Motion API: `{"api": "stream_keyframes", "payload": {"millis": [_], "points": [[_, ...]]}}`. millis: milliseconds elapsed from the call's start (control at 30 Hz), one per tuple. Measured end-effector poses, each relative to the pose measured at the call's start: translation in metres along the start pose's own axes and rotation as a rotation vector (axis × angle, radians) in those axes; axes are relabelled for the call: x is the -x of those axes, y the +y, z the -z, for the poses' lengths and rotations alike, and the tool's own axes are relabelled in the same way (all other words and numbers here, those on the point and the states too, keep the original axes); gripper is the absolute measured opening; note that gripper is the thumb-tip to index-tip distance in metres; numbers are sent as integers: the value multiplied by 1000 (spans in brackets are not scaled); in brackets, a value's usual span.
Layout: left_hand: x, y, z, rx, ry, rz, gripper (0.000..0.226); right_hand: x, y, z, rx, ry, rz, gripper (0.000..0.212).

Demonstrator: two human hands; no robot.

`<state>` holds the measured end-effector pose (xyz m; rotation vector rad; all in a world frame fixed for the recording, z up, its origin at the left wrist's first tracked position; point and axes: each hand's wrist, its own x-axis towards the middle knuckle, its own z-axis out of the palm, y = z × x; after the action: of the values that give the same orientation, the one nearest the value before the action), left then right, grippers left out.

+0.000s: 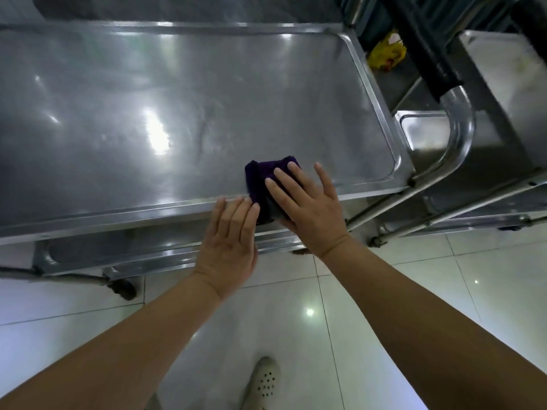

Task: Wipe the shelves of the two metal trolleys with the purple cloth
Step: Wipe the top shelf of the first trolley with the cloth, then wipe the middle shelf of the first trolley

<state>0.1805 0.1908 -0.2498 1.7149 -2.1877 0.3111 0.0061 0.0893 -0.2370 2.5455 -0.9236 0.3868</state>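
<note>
A folded purple cloth (260,179) lies on the near rim of the first metal trolley's top shelf (177,113), partly hanging over the edge. My right hand (307,208) lies flat on the cloth with straight, spread fingers pressing it down. My left hand (231,241) is beside it, fingers straight, fingertips touching the shelf's front rim and the cloth's left edge. The second metal trolley (429,134) stands to the right, its shelf partly hidden behind a curved handle bar (460,122).
A lower shelf (118,253) of the first trolley shows beneath the top one, with a caster wheel (124,290) at the near left. A yellow bag (386,53) sits at the back right. White floor tiles and my shoe (265,383) are below.
</note>
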Motion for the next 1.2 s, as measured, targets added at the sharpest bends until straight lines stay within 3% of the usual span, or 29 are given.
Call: {"api": "stream_keyframes", "payload": {"millis": [200, 433, 567, 767, 900, 1033, 1200], "points": [[-31, 38, -18, -34, 2, 9, 68, 36, 58, -1, 24, -23, -42, 64], [-41, 42, -36, -72, 173, 61, 70, 67, 104, 0, 26, -12, -85, 66], [-35, 42, -46, -80, 210, 44, 65, 78, 115, -2, 17, 56, -105, 59], [-26, 43, -60, -85, 243, 19, 77, 97, 121, -18, -27, 161, -209, 61], [-26, 37, -68, 13, 348, -23, 80, 105, 110, -34, -12, 334, -288, 55], [-16, 28, -95, 140, 421, -246, 67, 113, 87, -48, -13, 544, -376, 55], [-6, 13, -158, 131, 265, -335, 45, 131, 65, -73, 27, 770, -425, 55]]}}
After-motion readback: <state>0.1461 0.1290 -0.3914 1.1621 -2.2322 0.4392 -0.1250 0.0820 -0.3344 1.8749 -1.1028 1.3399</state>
